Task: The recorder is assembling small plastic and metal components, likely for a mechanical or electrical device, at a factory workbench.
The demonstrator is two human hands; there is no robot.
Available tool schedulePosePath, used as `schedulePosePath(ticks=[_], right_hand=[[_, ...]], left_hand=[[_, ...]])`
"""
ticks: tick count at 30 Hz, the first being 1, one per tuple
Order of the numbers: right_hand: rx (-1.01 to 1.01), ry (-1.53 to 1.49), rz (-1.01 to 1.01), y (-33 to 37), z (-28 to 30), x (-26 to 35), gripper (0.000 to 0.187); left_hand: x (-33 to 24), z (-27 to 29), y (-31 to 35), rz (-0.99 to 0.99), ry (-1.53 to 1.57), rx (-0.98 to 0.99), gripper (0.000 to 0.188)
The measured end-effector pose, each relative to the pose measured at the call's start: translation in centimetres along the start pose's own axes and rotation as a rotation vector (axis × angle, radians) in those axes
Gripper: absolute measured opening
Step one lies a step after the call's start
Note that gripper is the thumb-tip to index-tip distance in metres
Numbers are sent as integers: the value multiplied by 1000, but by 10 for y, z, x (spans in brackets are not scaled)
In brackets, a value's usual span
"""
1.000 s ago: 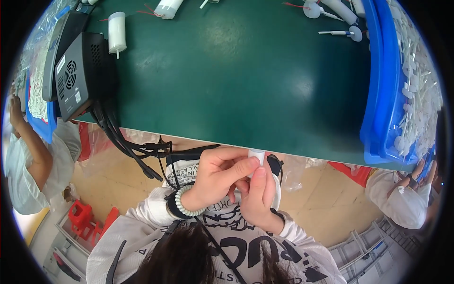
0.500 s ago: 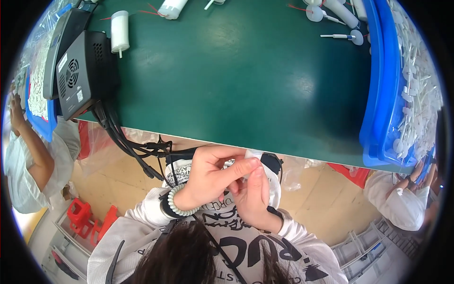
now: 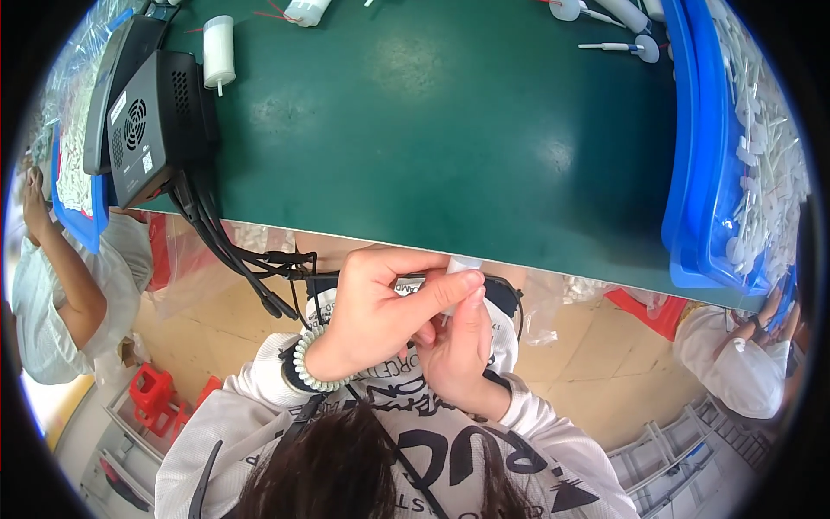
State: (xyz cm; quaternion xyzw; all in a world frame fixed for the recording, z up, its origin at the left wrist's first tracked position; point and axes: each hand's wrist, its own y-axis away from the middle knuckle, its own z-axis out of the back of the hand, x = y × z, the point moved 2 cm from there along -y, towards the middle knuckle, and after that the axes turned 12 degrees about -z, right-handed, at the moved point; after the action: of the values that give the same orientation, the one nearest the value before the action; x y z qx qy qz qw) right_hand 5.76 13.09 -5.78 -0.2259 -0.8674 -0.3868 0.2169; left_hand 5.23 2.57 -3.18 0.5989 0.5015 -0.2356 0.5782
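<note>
Just off the table's front edge, my left hand [image 3: 373,304] is closed round a small white cylinder [image 3: 465,264]; its upper end shows above my thumb. My right hand [image 3: 462,355] is just below and to the right, its thumb and fingers pinched together at the cylinder's lower end. A thin pale tip seems to stick out there, mostly covered by the fingers. Larger white cylinders, some with thin red wires, lie on the green table; one [image 3: 219,52] is at the far left with a narrow stem toward me.
A black device [image 3: 151,130] with cables [image 3: 220,251] stands at the left. Blue bins [image 3: 692,173] line the right side, holding many white stemmed parts [image 3: 754,173]. White discs with stems [image 3: 644,48] lie at the far right. Co-workers sit on both sides; red stools [image 3: 154,398] are behind left.
Both hands keep nearly the same pose, and slightly more of the white cylinder shows above my left thumb. The whole view has shifted a little, with the table things now higher in it.
</note>
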Motion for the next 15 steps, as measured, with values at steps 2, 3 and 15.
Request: schedulePosePath(ticks=[2, 3, 15], right_hand=[[8, 60, 25, -2, 6, 2, 46], [14, 121, 49, -3, 7, 4, 45], [-299, 667, 273, -2, 16, 15, 24]], left_hand=[[2, -1, -1, -53, 45, 6, 22], [4, -1, -1, -55, 44, 8, 22], [27, 1, -12, -155, 175, 192, 23]])
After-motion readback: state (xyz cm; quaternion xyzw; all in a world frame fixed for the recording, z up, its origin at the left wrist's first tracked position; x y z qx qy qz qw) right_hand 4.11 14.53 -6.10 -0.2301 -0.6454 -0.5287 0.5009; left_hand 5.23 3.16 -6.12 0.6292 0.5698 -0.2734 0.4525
